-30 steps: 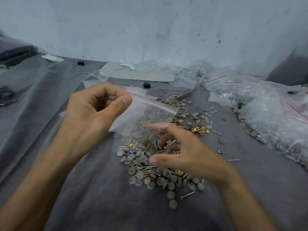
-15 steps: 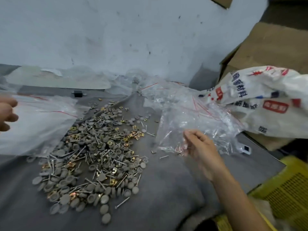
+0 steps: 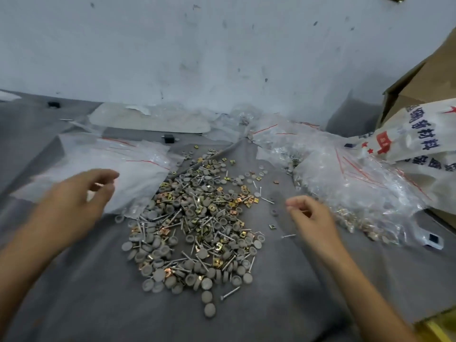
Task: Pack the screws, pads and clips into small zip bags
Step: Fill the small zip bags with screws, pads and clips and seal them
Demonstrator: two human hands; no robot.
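Observation:
A loose pile of grey round pads, silver screws and gold clips [image 3: 195,223] lies in the middle of the grey cloth. To its left sits a stack of empty small zip bags [image 3: 103,166] with red zip lines. My left hand [image 3: 74,201] hovers over the near edge of that stack, fingers loosely curled, holding nothing. My right hand [image 3: 311,218] hangs right of the pile, fingers loosely curled and empty, beside a heap of filled zip bags [image 3: 350,183].
A white printed sack [image 3: 419,139] and a cardboard box [image 3: 424,77] stand at the right. A white wall closes the back. Small black blocks [image 3: 168,138] lie on the grey cloth [image 3: 283,280] near the back. A yellow crate corner [image 3: 441,327] shows at bottom right.
The filled bag I held a second ago has gone to the heap on the right. My right hand came back toward the pile, and my left hand moved over the empty bags.

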